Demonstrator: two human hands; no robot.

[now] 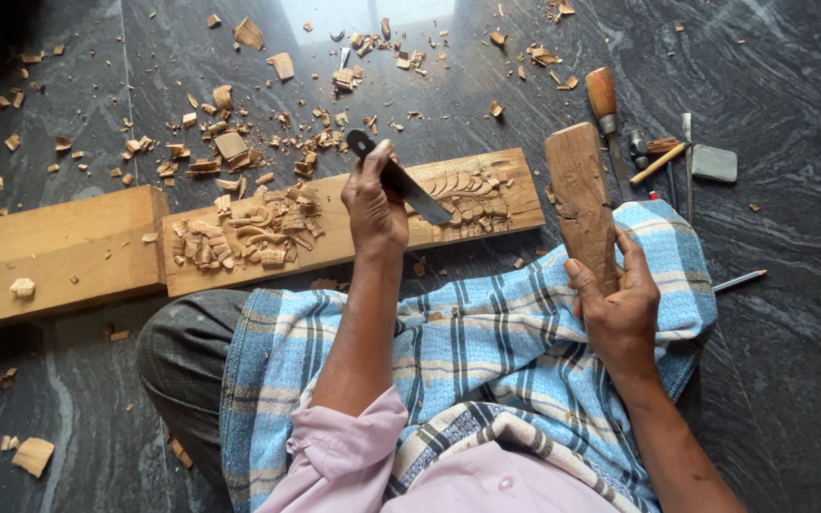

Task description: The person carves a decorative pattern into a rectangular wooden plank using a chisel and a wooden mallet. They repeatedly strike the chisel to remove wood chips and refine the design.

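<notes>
While the carved wooden plank [334, 223] is lying across the dark stone floor [781, 313] in front of the person's knees, the left hand [375, 204] is clamping its fingers [372, 176] around a dark chisel [401, 180], whose blade is slanting down to the carved relief just right of the knuckles. The right hand [620, 304] is gripping the lower end of a wooden mallet [582, 199], fingers wrapped shut, above the blue checked cloth [486, 351].
</notes>
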